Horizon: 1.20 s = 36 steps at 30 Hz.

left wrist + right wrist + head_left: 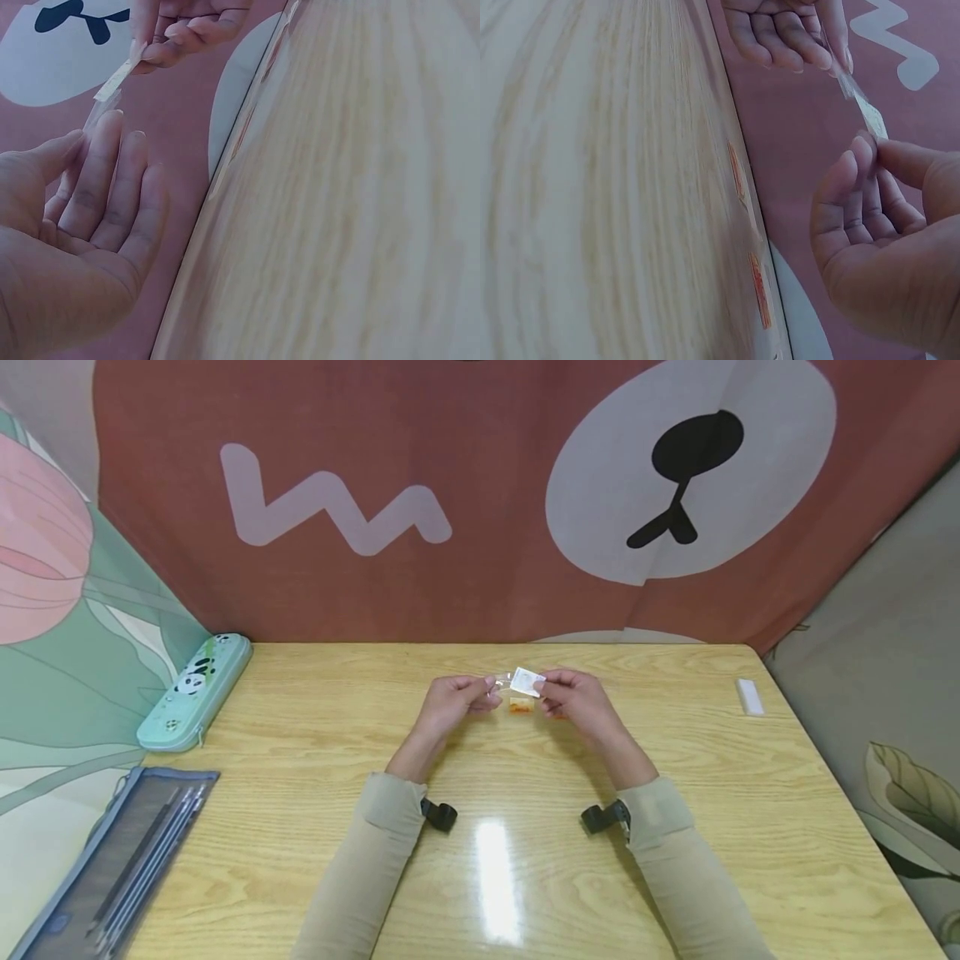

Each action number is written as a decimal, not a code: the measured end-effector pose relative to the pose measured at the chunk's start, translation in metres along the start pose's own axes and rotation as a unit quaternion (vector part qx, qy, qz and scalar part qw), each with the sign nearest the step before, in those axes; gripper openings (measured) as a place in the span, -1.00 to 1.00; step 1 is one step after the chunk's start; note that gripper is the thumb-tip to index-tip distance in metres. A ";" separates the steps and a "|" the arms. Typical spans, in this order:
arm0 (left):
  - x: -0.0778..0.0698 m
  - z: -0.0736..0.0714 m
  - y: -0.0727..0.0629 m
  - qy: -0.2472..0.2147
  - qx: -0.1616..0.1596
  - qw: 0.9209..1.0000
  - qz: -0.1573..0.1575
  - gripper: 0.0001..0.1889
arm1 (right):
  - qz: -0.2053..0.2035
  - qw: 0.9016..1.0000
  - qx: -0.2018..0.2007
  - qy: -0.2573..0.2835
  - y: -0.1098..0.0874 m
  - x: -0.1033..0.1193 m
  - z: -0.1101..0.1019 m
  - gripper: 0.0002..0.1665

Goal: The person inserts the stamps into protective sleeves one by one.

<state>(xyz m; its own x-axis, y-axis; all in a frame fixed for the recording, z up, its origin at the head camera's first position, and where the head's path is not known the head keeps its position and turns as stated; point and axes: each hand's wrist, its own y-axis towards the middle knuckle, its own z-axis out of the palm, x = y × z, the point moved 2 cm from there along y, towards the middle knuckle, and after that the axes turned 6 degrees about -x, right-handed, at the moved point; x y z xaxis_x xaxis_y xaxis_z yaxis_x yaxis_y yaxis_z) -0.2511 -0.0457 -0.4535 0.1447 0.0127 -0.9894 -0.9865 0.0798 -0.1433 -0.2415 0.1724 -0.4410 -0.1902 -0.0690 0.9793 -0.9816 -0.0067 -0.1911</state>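
Observation:
Above the far middle of the table, both hands hold small things close together. My left hand pinches a clear plastic sleeve between thumb and index finger. A small white square card is pinched by the thumb and fingers of my right hand. In the left wrist view the card meets the end of the sleeve. Below the hands, a small orange-and-yellow piece lies on the table. The right wrist view shows two flat orange pieces there, one being this red-orange piece.
A mint-green panda pencil case lies at the table's far left. Nearer on that side is a mesh pouch holding several pencils. A white block lies at the far right. A brown cloth backdrop stands behind the table.

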 end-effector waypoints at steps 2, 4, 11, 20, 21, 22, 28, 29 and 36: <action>0.000 0.000 0.001 0.003 0.002 1.000 0.001 -0.63 | 0.002 1.000 0.006 -0.009 0.000 0.000 -0.001 -0.65; 0.000 0.000 0.001 0.006 0.004 1.000 0.002 -0.61 | 0.002 1.000 0.015 -0.024 0.000 0.000 -0.001 -0.64; -0.001 0.000 0.001 -0.001 0.007 1.000 0.004 -0.71 | -0.002 0.998 0.029 -0.051 0.000 0.002 -0.002 -0.63; 0.001 0.001 0.001 -0.008 0.010 1.000 0.009 -0.74 | -0.002 0.998 0.033 -0.056 0.000 0.001 -0.003 -0.64; 0.001 0.002 0.001 -0.007 0.010 1.000 0.008 -0.74 | -0.002 0.998 0.034 -0.055 -0.001 0.001 -0.003 -0.63; 0.001 0.002 0.001 -0.005 0.010 1.000 0.007 -0.74 | -0.002 0.998 0.035 -0.053 -0.001 0.001 -0.003 -0.63; 0.000 0.003 -0.001 -0.005 0.019 1.000 -0.004 -0.73 | -0.006 0.998 0.038 -0.054 -0.002 0.001 -0.004 -0.65; 0.000 0.003 -0.001 -0.007 0.022 1.000 -0.006 -0.73 | -0.006 0.998 0.038 -0.056 -0.002 0.001 -0.004 -0.66; 0.000 0.004 0.000 -0.005 0.020 1.000 -0.010 -0.75 | -0.007 0.997 0.039 -0.067 -0.001 0.001 -0.005 -0.65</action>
<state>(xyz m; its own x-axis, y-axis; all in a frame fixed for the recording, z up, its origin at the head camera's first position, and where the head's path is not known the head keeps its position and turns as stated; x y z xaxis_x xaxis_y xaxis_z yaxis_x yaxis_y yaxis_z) -0.2507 -0.0419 -0.4536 0.1658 0.0202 -0.9860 -0.9794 0.1201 -0.1622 -0.2403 0.1770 -0.4397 -0.1678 -0.2015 0.9650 -0.9784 -0.0856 -0.1880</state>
